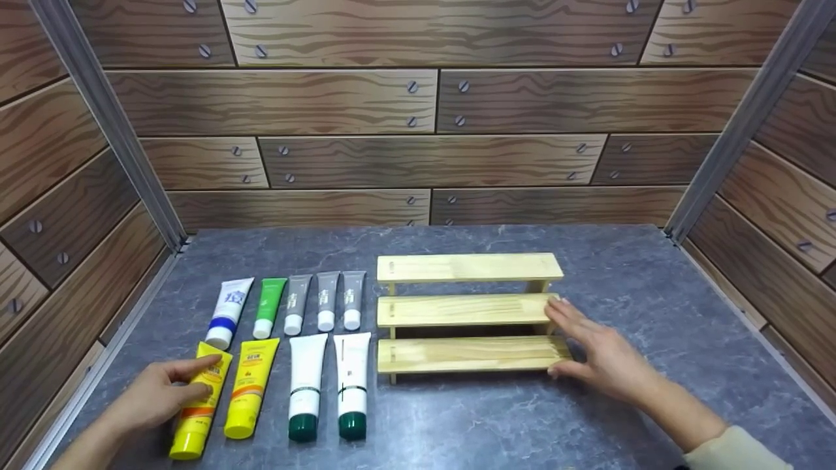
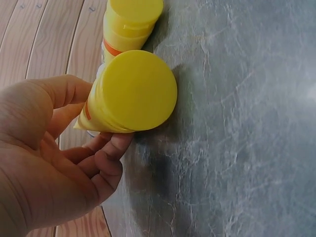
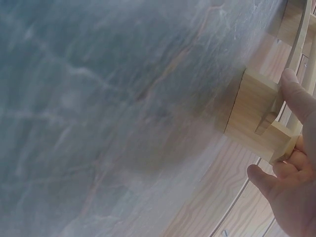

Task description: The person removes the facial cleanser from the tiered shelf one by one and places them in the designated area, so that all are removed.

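Observation:
My left hand [image 1: 153,395] pinches a yellow squeeze tube [image 1: 191,442], thumb on one side and fingers on the other. In the left wrist view, the round yellow cap [image 2: 139,91] faces the camera, and the left hand [image 2: 59,153] is behind it. A second yellow tube [image 1: 250,391] lies just to the right. At the right end of a three-tier wooden stand [image 1: 467,310], my right hand [image 1: 610,359] grips the lower steps, thumb near the bottom step's front edge. The right wrist view shows fingers of the right hand [image 3: 296,197] around the stand's end panel [image 3: 252,108].
Behind the yellow tubes lie a white tube with a blue cap [image 1: 228,310], a green tube [image 1: 268,307] and three grey tubes [image 1: 326,300]. Two white tubes with dark green caps [image 1: 305,385] lie left of the stand. Wood-patterned walls [image 1: 418,104] enclose the grey tabletop [image 1: 470,424].

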`<state>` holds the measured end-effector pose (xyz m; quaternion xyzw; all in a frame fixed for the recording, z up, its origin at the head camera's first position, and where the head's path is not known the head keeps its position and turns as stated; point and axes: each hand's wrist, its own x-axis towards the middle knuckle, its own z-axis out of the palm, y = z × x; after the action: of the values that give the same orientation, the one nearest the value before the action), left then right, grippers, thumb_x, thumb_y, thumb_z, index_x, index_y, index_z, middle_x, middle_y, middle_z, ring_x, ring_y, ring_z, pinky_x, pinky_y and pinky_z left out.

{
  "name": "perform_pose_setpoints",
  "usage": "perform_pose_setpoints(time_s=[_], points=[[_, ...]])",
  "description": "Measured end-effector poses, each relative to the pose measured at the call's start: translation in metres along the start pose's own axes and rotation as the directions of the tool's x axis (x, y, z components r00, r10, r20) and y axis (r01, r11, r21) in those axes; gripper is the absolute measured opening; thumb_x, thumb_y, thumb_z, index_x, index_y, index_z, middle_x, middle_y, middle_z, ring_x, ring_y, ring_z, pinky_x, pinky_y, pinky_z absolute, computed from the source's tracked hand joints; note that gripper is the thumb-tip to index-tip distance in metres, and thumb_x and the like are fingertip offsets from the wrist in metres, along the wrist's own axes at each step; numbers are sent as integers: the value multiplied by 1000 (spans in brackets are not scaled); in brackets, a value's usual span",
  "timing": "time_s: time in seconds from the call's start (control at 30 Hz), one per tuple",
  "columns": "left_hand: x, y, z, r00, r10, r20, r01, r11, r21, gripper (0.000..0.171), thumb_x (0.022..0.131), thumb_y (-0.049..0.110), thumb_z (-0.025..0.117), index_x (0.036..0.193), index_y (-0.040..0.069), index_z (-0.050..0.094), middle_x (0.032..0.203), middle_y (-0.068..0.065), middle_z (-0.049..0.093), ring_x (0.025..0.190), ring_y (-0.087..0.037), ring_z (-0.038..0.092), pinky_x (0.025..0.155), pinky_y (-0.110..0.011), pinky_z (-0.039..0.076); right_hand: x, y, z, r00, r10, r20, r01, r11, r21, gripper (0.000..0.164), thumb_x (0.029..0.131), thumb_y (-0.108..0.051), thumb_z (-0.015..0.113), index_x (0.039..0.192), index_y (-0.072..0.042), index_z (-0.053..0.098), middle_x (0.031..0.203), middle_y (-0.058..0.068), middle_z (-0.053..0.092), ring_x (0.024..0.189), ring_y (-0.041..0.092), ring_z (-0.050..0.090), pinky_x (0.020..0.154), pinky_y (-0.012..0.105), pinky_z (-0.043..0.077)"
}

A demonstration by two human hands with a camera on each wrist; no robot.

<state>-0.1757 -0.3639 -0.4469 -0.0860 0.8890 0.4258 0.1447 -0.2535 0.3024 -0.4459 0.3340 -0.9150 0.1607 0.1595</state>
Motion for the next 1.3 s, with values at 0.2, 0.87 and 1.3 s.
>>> perform_pose_setpoints(time_s=[0.2,0.87,1.3], points=[[1,-1,-1,1000,-2,-5,2,1000,19,58,99,18,71,152,3,55,148,-29,56,115,-31,57,96,-46,54,0,0,0,1000,14,12,-14,1000,6,100,74,-33,95,157,-1,48,162,18,44,142,42,49,106,63,45],[3,-6,-7,1000,-28,-1,28,1000,5,61,98,19,74,152,0,55,151,-29,54,122,-35,57,95,-47,55,0,1,1,1000,-10,-15,10,1000,6,100,72,-33,95,155,1,50,161,18,46,142,41,48,108,59,44],[2,-12,-14,1000,28,1,-28,999,34,60,101,22,73,152,-2,53,150,-33,52,129,-43,56,101,-54,53,0,0,0,1000,0,-6,0,1000,7,100,74,-34,95,156,0,49,162,18,45,142,42,48,107,61,45]])
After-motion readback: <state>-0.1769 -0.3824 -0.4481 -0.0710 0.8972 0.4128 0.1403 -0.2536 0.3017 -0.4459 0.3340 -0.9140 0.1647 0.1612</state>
